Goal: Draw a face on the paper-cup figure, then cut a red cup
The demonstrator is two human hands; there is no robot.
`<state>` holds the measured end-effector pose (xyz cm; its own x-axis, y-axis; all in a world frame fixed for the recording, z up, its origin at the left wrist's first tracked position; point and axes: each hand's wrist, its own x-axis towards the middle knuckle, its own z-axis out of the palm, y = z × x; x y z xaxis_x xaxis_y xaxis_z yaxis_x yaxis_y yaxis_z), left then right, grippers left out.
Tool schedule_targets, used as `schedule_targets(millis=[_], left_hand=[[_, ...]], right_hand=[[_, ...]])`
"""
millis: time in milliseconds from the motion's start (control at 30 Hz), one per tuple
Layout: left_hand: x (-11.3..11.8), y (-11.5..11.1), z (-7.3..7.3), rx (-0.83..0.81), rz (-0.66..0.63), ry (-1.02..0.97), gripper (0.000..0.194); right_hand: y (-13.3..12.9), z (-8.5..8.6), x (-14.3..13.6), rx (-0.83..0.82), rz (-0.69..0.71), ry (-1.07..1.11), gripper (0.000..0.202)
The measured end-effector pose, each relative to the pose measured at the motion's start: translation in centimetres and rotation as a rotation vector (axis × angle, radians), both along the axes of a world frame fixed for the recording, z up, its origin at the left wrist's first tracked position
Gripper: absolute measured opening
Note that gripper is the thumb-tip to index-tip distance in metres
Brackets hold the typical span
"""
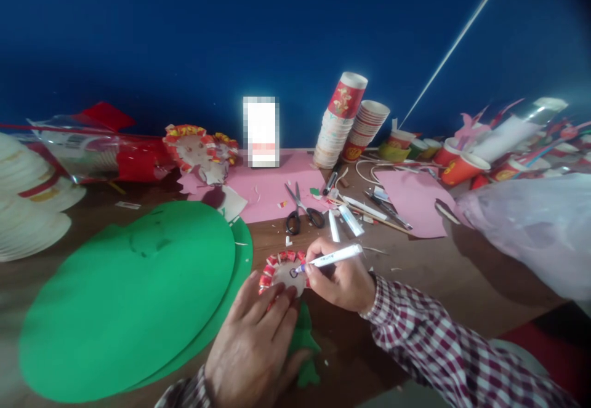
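Observation:
My right hand (339, 279) is closed around a white marker (337, 255), whose tip touches a small white disc (285, 274) edged with curled red and white pieces. A dark looped line shows on the disc beside the tip. My left hand (263, 328) lies with its fingers stretched over the disc's lower left part, pressing on it. Under and beside that hand, a green cut-out piece (305, 334) rests on the brown table. Part of the disc is hidden by both hands.
Large green ovals (138, 297) lie left. Black-handled scissors (300, 208) and white tubes (351, 220) sit ahead on and near pink paper (272, 180). Behind stand stacked paper cups (339, 122) and fringed cup pieces (189, 149). A plastic bag (530, 229) is right.

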<state>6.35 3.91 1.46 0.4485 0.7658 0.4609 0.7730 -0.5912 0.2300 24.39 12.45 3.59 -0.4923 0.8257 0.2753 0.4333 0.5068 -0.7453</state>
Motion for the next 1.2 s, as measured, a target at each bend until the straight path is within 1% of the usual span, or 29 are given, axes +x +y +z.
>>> schedule_targets(millis=[233, 533, 633, 1200], left_hand=[[-0.19, 0.1, -0.06, 0.034, -0.022, 0.022, 0.038], [-0.2, 0.15, -0.03, 0.048, -0.024, 0.042, 0.041], [-0.19, 0.12, -0.09, 0.028, -0.014, 0.036, 0.043], [-0.12, 0.07, -0.01, 0.035, -0.024, 0.031, 0.036]], right_hand=[[0.0, -0.06, -0.05, 0.005, 0.011, -0.018, 0.003], [0.02, 0.01, -0.12, 0.019, 0.015, -0.02, 0.003], [0.02, 0.02, -0.15, 0.026, 0.018, -0.02, 0.004], [0.05, -0.02, -0.11, 0.032, 0.017, -0.039, 0.003]])
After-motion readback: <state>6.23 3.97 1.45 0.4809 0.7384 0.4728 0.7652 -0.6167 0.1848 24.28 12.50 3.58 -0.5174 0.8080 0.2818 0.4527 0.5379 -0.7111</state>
